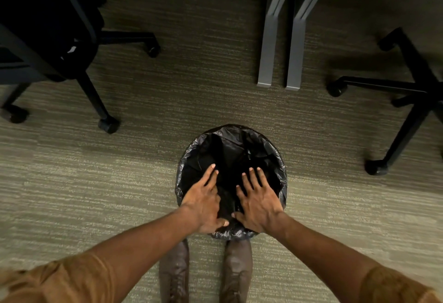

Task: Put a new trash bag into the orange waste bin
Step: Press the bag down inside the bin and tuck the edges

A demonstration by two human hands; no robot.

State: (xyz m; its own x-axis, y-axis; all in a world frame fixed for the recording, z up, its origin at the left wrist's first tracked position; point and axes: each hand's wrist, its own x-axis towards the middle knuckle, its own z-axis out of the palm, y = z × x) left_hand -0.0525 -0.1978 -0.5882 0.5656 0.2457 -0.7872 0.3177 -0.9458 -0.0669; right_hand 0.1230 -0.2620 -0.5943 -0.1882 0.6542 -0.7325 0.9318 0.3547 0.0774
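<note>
A round waste bin stands on the carpet right in front of my feet. A black trash bag (pixel 271 149) lines it and is folded over the whole rim, so none of the bin's orange wall shows. My left hand (pixel 203 202) lies flat over the near left part of the opening, fingers spread and pointing into the bag. My right hand (pixel 257 203) lies flat over the near right part, fingers spread too. Both thumbs rest near the front rim on the plastic. Neither hand grips anything that I can see.
A black office chair (pixel 48 39) on casters stands at the upper left, and another chair base (pixel 398 91) at the right. Two grey desk legs (pixel 280 39) come down behind the bin. My brown shoes (pixel 206 274) stand just before it on striped carpet.
</note>
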